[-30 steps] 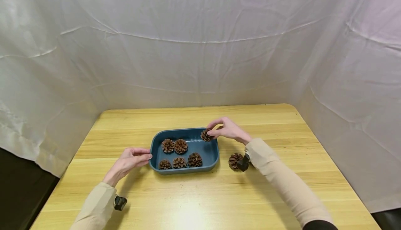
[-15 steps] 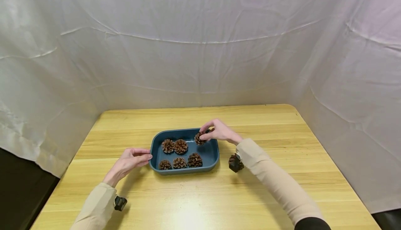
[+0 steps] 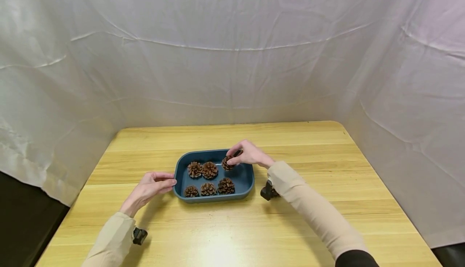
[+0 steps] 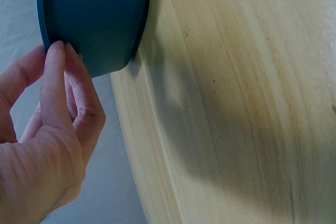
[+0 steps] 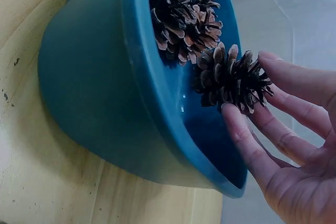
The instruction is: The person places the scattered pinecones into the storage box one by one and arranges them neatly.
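I see the right hand [image 3: 248, 155] pinching a pine cone [image 3: 227, 163] inside the blue tray [image 3: 179, 173]; left hand [image 3: 150, 186] fingers [image 4: 55, 85] rest relaxed against its wall.

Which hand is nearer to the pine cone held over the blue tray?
Right. The right hand pinches the pine cone over the blue tray; the left hand rests on the tray's opposite end wall.

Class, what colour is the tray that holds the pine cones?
The tray is dark teal blue, clearest in the right wrist view.
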